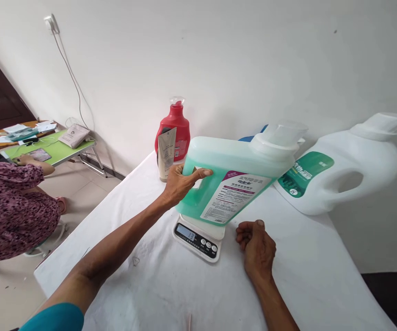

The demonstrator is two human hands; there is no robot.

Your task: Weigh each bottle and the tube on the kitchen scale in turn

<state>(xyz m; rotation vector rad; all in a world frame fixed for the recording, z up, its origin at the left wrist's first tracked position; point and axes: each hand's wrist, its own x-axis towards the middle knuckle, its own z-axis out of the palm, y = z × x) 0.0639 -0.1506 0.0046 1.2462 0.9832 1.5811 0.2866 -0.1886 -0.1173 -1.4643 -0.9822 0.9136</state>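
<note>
My left hand [181, 181] grips the handle of a big translucent jug of green liquid [226, 161], thumb across its front. The jug leans to the right, with its clear cap pointing up and right. Its base is at the white platform of a small digital scale [198, 241]; I cannot tell whether its full weight rests there. The scale's lit display seems to read 13. My right hand [257, 248] is just right of the scale, apart from the jug, its fingers curled in with nothing seen in them.
A red pump bottle [181, 131] and a beige tube [166, 156] stand behind the jug. A white detergent jug [343, 170] is at the right. Something blue [250, 138] shows partly behind. At left, a person [8, 207] sits by a green folding table [58, 147].
</note>
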